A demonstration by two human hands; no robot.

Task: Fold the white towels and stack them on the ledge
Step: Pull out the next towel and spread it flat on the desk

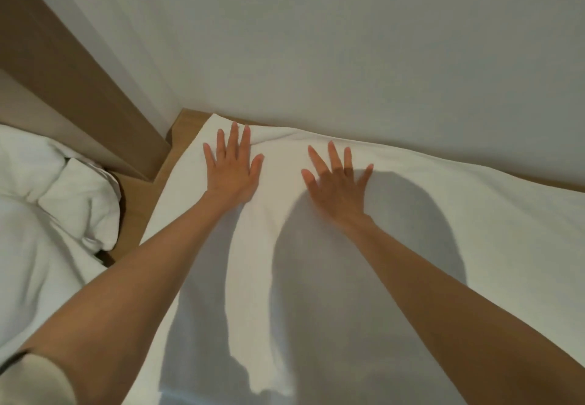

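A large white towel [443, 214] lies spread flat over the wooden ledge [136, 214], reaching to the wall at the back. My left hand [232, 167] presses flat on the towel near its far left corner, fingers straight and spread. My right hand [337, 183] lies flat on the towel a little to the right, fingers also spread. Neither hand holds any cloth. The shadow of my head and arms falls across the towel's middle.
A white wall [348, 40] rises directly behind the ledge. A wooden post [72, 82] stands at the left corner. Crumpled white bedding or towels [57, 202] lie lower left, beside the ledge's edge.
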